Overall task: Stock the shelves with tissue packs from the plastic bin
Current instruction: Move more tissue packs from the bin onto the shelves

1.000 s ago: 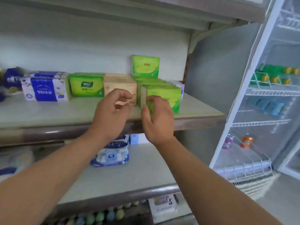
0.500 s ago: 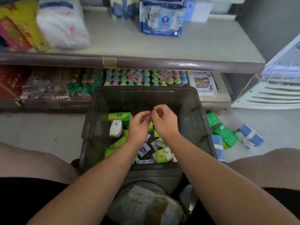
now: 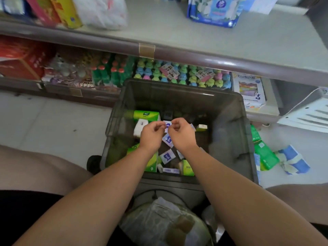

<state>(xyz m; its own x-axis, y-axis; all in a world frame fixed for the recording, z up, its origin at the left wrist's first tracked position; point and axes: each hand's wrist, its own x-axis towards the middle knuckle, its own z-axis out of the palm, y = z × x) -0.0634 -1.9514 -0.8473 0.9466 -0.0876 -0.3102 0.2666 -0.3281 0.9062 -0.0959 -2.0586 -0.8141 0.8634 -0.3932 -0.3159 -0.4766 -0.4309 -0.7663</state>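
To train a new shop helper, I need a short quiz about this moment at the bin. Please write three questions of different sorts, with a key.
1. True or false: the left hand and the right hand pinch one small purple-and-white tissue pack between them.
2. Where do green tissue packs lie outside the plastic bin? A: floor, at its right. B: floor, at its left. C: upper shelf.
3. Fill in: the blue-and-white bag stands on the ____ above the bin.
Key: 1 true; 2 A; 3 shelf.
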